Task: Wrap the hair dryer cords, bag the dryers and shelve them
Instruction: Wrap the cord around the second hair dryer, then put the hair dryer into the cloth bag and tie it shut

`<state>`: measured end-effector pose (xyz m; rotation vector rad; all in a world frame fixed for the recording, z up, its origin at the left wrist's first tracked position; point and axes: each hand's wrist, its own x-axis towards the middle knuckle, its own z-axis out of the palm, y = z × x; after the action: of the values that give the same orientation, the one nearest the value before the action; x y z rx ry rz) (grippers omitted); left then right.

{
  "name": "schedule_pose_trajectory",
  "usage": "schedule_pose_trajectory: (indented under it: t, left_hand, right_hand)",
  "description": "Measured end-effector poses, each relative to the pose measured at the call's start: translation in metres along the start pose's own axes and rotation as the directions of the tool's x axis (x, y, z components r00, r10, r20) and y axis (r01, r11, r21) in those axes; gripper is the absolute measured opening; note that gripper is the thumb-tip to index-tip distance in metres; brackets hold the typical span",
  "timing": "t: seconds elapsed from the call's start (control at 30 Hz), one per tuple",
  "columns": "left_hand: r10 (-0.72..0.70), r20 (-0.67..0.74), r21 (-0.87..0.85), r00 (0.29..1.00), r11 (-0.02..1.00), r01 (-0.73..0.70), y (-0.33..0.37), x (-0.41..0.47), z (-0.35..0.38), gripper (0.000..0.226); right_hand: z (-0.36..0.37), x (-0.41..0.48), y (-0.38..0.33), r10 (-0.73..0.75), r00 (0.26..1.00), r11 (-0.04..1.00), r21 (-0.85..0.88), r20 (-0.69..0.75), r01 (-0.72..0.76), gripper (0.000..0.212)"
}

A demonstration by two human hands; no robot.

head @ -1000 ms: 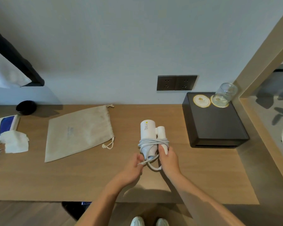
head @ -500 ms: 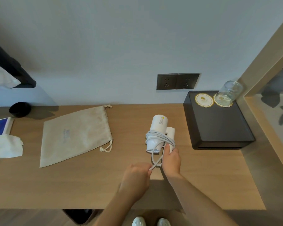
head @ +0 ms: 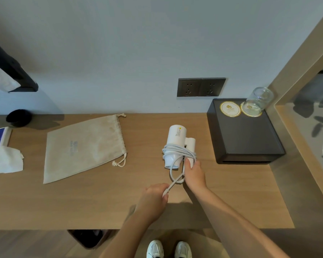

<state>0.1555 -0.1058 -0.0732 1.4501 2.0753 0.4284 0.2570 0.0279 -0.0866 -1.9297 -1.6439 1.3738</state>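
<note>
A white folded hair dryer (head: pixel 176 138) lies on the wooden desk (head: pixel 82 202), its pale cord (head: pixel 179 152) wound several times round the body. My right hand (head: pixel 194 173) grips the folded handle at the near end. My left hand (head: pixel 153 195) holds the free cord end, pulled toward me, leaving a loose loop between the two hands. A beige drawstring bag (head: pixel 84 148) lies flat to the left, its mouth toward the wall.
A black box (head: pixel 244 144) with two round coasters and an upturned glass (head: pixel 258 99) stands right of the dryer. A wall socket (head: pixel 200 86) is behind. At far left are crumpled tissue (head: pixel 7 162), a blue-white pack and a small black bowl (head: pixel 18 117).
My left hand has drawn the cord end back toward me and away from the dryer, stretching the loop. The dryer, held by my right hand, has stayed about where it was.
</note>
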Motion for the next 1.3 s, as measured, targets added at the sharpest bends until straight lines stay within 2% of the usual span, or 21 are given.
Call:
schedule_pose_trajectory:
  t: [0.17, 0.33, 0.43, 0.53, 0.67, 0.8, 0.93, 1.03, 1.1, 1.2, 1.3]
  left_hand:
    - [-0.084, 0.033, -0.044, 0.996, 0.995, 0.086, -0.005, -0.001, -0.008, 0.037]
    - [-0.145, -0.191, 0.145, 0.971, 0.974, 0.174, -0.028, 0.013, -0.039, 0.041]
    - [-0.219, -0.245, 0.258, 0.944, 0.924, 0.282, -0.044, 0.036, -0.060, 0.046]
    - [-0.342, -0.212, 0.296, 0.916, 0.870, 0.393, -0.063, 0.064, -0.077, 0.059]
    - [-0.487, -0.062, 0.240, 0.871, 0.840, 0.487, -0.087, 0.090, -0.084, 0.057]
    - [-0.396, -0.075, 0.355, 0.915, 0.847, 0.396, -0.090, 0.087, -0.063, 0.058]
    - [-0.185, -0.013, 0.420, 0.983, 0.891, 0.173, -0.090, 0.054, -0.045, 0.061]
    - [-0.061, 0.069, 0.397, 0.996, 0.917, 0.029, -0.096, 0.018, -0.038, 0.058]
    - [-0.038, 0.026, 0.313, 0.999, 0.949, 0.028, -0.102, -0.008, -0.036, 0.064]
    - [-0.104, -0.077, 0.233, 0.992, 0.965, 0.120, -0.112, -0.039, -0.033, 0.063]
    - [-0.090, -0.207, 0.245, 0.974, 0.959, 0.141, -0.111, -0.043, -0.033, 0.028]
  right_hand:
    - [-0.011, -0.009, 0.003, -0.063, 0.998, 0.998, -0.030, -0.013, 0.062, 0.042]
    - [-0.028, -0.014, 0.001, -0.219, 0.976, 0.956, -0.205, -0.013, 0.212, 0.061]
    - [-0.030, -0.013, -0.003, -0.374, 0.926, 0.876, -0.308, 0.054, 0.372, 0.064]
    - [-0.024, -0.013, -0.010, -0.460, 0.870, 0.755, -0.438, 0.177, 0.488, 0.062]
    - [-0.020, -0.010, -0.017, -0.436, 0.866, 0.639, -0.594, 0.243, 0.488, 0.060]
    - [-0.021, -0.012, -0.020, -0.415, 0.875, 0.591, -0.658, 0.248, 0.467, 0.060]
    - [-0.021, -0.013, -0.022, -0.401, 0.881, 0.586, -0.669, 0.252, 0.458, 0.060]
    - [-0.021, -0.014, -0.024, -0.385, 0.887, 0.589, -0.672, 0.256, 0.450, 0.060]
    - [-0.021, -0.016, -0.026, -0.381, 0.888, 0.588, -0.674, 0.256, 0.447, 0.060]
    - [-0.021, -0.018, -0.027, -0.378, 0.889, 0.582, -0.680, 0.260, 0.446, 0.061]
    - [-0.018, -0.018, -0.026, -0.376, 0.891, 0.617, -0.650, 0.253, 0.445, 0.062]
